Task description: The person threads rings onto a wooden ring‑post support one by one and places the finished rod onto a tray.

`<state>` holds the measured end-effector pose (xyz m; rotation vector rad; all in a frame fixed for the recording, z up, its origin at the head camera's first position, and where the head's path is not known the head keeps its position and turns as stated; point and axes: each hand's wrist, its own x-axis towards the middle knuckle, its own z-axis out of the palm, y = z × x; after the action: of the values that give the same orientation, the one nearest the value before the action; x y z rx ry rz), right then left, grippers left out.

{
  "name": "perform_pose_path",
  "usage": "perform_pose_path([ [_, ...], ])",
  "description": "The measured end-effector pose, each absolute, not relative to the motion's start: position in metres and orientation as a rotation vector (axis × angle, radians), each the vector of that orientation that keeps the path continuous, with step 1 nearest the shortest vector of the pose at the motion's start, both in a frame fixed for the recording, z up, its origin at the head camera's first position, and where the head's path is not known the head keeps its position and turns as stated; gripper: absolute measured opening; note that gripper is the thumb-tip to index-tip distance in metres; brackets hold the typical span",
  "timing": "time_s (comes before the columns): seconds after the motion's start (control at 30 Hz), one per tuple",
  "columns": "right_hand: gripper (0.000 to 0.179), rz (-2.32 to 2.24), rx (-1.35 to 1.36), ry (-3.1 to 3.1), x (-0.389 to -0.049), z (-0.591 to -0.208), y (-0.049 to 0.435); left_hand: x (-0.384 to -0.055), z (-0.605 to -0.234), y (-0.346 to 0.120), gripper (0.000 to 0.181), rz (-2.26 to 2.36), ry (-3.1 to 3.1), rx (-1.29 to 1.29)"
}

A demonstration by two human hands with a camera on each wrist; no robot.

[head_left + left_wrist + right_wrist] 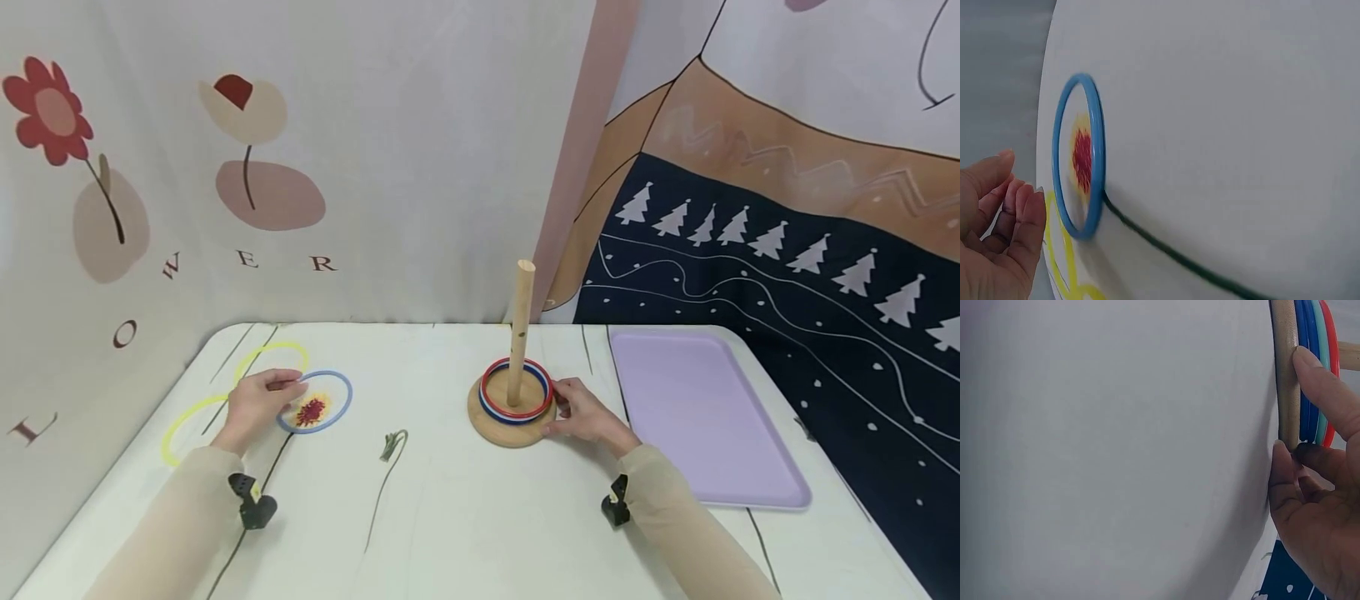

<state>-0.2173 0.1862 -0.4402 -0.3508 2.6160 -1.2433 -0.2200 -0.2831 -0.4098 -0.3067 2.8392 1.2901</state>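
Note:
A wooden peg stand [501,436] has an upright dowel [521,325] and a round base. Stacked around its foot are a red ring [1335,369], a pale teal ring [1324,362] and dark blue rings [1314,415]. With the thumb on top of the base's edge and fingers at its side, my right hand [590,414] holds the stand. At the left, my left hand [255,404] hovers at the near side of a light blue ring [350,393], fingers loosely bent and holding nothing. That ring encircles a printed red flower on the tablecloth.
Two yellow rings, the far yellow ring [273,344] and the near yellow ring [171,429], lie around my left hand. A lilac tray [697,417] is at the right, beyond my right hand. Printed curtains rise behind the table's far edge.

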Motion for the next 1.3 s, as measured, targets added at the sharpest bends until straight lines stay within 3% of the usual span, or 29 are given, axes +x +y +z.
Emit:
perform_pose_path([
  [0.4, 0.073, -1.242, -0.334, 2.612, -0.219, -0.442, 0.189, -0.211, -0.424, -0.306, 0.046, 1.224, 2.848, -0.45],
  [1.3, 0.073, -1.244, -0.35, 2.612, -0.216, -0.442, 0.19, -0.21, -0.43, -0.299, 0.034, 1.092, 2.933, -0.532],
])
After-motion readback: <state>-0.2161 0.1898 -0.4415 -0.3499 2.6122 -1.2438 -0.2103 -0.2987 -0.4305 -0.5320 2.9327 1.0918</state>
